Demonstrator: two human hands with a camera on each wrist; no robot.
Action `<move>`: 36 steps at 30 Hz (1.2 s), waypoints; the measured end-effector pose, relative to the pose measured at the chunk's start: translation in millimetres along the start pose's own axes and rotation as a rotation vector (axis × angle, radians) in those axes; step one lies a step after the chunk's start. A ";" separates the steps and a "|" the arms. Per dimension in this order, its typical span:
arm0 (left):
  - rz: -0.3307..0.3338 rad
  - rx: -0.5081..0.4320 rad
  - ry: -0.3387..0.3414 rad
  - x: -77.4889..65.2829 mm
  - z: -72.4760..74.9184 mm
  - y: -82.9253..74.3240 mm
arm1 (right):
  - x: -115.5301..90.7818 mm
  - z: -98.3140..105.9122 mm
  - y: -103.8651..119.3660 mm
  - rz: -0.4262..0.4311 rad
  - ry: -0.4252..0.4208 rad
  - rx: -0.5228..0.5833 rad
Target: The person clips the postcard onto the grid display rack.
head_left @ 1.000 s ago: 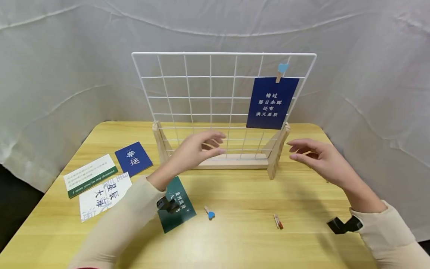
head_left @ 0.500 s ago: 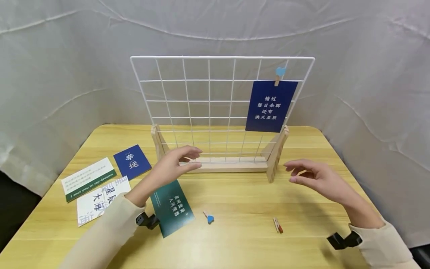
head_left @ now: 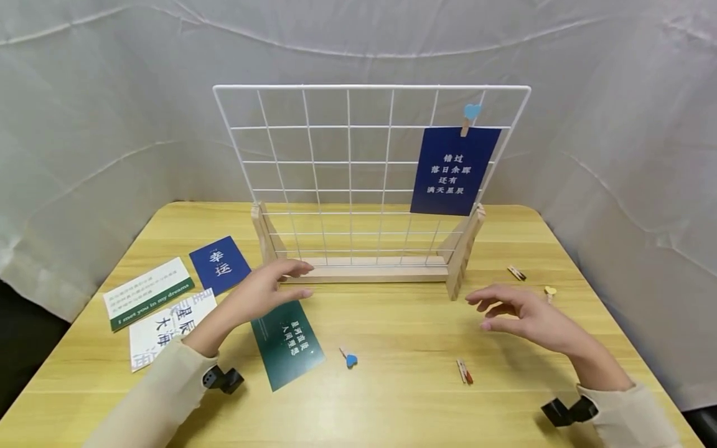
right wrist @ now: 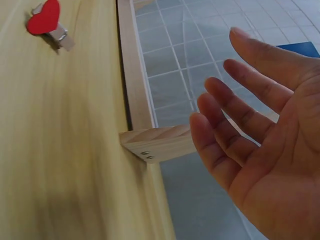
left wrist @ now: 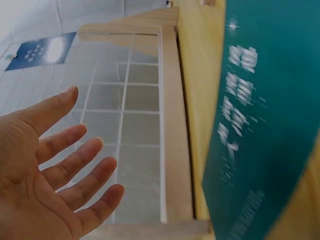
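My left hand (head_left: 260, 289) is above the table just over the dark green card (head_left: 287, 345), fingers relaxed and holding nothing; its open palm also shows in the left wrist view. To the right of the rack, my right hand (head_left: 526, 314) hovers with loosely bent fingers and nothing in them. A small clothespin with a blue heart (head_left: 350, 359) lies near the green card. Another with a red heart (head_left: 465, 372) lies closer to my right hand. On the white wire grid (head_left: 350, 163) hangs a navy card (head_left: 455, 171), clipped by a light blue heart clothespin (head_left: 472, 113).
The grid stands in a wooden base (head_left: 381, 274). At the left lie a blue card (head_left: 220, 264), a white and green card (head_left: 148, 292) and a white lettered card (head_left: 168, 330). Behind my right hand are a dark clothespin (head_left: 516, 272) and a yellow heart clothespin (head_left: 551, 291).
My left hand has moved left and down from in front of the grid, uncovering the green card. My right hand has dropped slightly, and two clothespins behind it now show.
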State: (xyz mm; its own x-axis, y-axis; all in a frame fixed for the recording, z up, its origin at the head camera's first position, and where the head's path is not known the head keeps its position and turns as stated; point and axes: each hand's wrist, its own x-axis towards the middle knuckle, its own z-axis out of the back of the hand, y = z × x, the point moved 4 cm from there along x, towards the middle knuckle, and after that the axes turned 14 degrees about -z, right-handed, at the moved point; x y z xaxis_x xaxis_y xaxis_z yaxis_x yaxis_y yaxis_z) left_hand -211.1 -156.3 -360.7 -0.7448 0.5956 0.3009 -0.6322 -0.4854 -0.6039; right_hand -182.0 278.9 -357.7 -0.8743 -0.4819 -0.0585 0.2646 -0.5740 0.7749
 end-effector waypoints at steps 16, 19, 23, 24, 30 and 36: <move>0.053 0.028 0.148 -24.3 -8.7 25.2 | -7.3 -25.1 -24.6 -0.071 0.247 0.066; 0.033 0.025 0.174 -28.6 -12.0 27.4 | -8.6 -30.3 -27.8 -0.049 0.283 0.076; 0.033 0.044 0.202 -32.3 -16.4 28.1 | -10.0 -36.4 -28.2 0.006 0.329 0.082; 0.033 0.050 0.207 -32.6 -17.4 27.8 | -10.5 -37.8 -28.1 0.018 0.340 0.085; 0.019 0.077 0.224 -33.1 -21.9 27.4 | -11.3 -44.3 -28.4 0.094 0.372 0.092; -0.011 0.078 0.251 -35.6 -23.8 29.9 | -13.5 -50.1 -26.0 0.164 0.395 0.045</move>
State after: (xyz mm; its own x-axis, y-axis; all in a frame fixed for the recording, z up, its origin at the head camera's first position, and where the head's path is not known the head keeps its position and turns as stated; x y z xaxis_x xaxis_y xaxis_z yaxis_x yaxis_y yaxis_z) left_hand -198.4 -176.8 -407.1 -0.6674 0.7367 0.1089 -0.6619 -0.5198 -0.5401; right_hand -156.7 267.2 -408.5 -0.5965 -0.7861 -0.1620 0.3618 -0.4435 0.8200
